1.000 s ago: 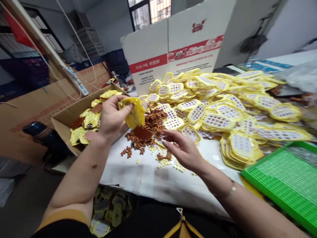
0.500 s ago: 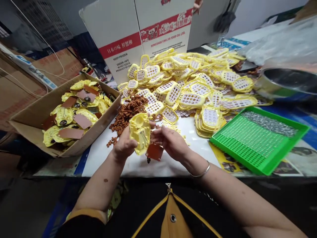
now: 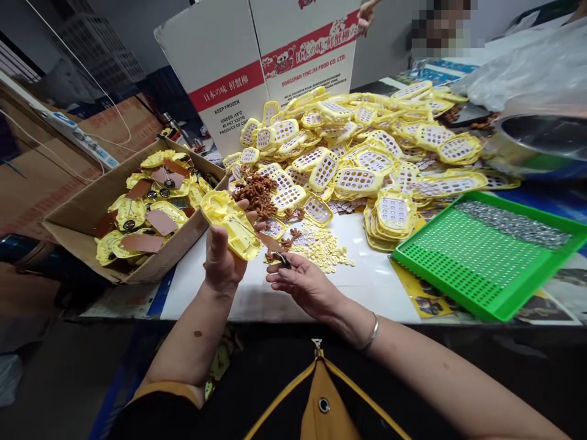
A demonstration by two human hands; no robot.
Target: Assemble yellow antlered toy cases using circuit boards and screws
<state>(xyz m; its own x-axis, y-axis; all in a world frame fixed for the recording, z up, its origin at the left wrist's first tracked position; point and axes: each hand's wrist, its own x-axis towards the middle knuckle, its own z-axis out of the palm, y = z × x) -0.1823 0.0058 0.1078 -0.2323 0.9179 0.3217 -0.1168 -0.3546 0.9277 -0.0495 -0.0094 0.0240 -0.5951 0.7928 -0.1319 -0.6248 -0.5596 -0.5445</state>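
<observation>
My left hand [image 3: 222, 269] holds a yellow plastic shell [image 3: 236, 229], its ribbed inside facing up and tilted down to the right. The thumb stands apart from the shell while the fingers support it from behind. A brown circuit board [image 3: 269, 242] hangs at the shell's right end, joined to it by thin wires. Between thumb and fingers of my right hand [image 3: 309, 284] is a small black round part [image 3: 284, 261] on wires. Brown rubbery pieces [image 3: 259, 198] and small yellow buttons [image 3: 328, 252] lie on the table just beyond the hands.
At left, a cardboard box [image 3: 183, 241] holds wired yellow shells. Yellow perforated covers [image 3: 358, 177] are heaped behind, with a short stack [image 3: 392, 214] at front. A green tray [image 3: 472, 269] of small metal parts stands right, near a metal pot [image 3: 513, 150]. Another person's hand [image 3: 365, 17] touches the white carton [image 3: 302, 55].
The shell has moved left and tipped over to the right. My right hand has drawn away from it and down, now pinching the black part. The camera view has shifted slightly.
</observation>
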